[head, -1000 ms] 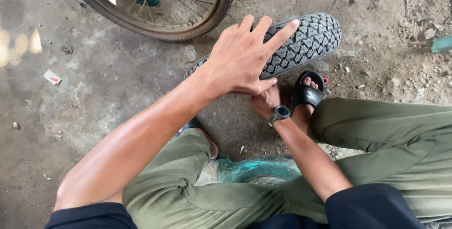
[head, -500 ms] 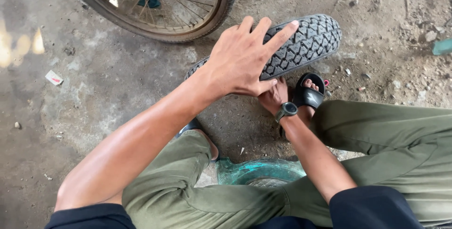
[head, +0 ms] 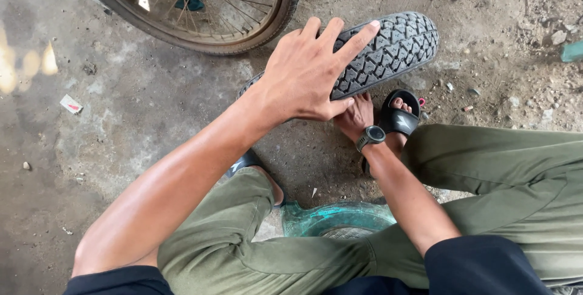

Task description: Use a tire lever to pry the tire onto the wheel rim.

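The left hand (head: pixel 310 73) lies spread wide and flat on top of the tyre (head: pixel 388 49), just above the middle of the frame, palm down on the knobbly tread, fingers fanned toward the upper right. It presses rather than grips. The tyre stands on edge on the floor (head: pixel 121 113), a black treaded arc running from the middle of the frame up toward the upper right. The right hand (head: pixel 355 116) sits just below the left, tucked under the tyre's lower edge, with its fingers curled against the rubber; how far they close round it cannot be told, since the left hand covers part of them. A dark watch (head: pixel 370 137) rides on the right wrist. Right of that hand, a foot in a black sandal (head: pixel 398 119) rests beside the tyre. The person squats in olive trousers (head: pixel 486 173), knees filling the lower half of the frame. Between the legs, at lower centre, lies something wrapped in green plastic (head: pixel 337 219). A second sandal (head: pixel 243 162) shows partly behind the left forearm. At the upper left, a spoked wheel (head: pixel 206 3) stands on the floor, close to the tyre but apart from it. The floor is stained concrete, with a scrap of paper (head: pixel 71 104) at the left and small stones toward the upper right.
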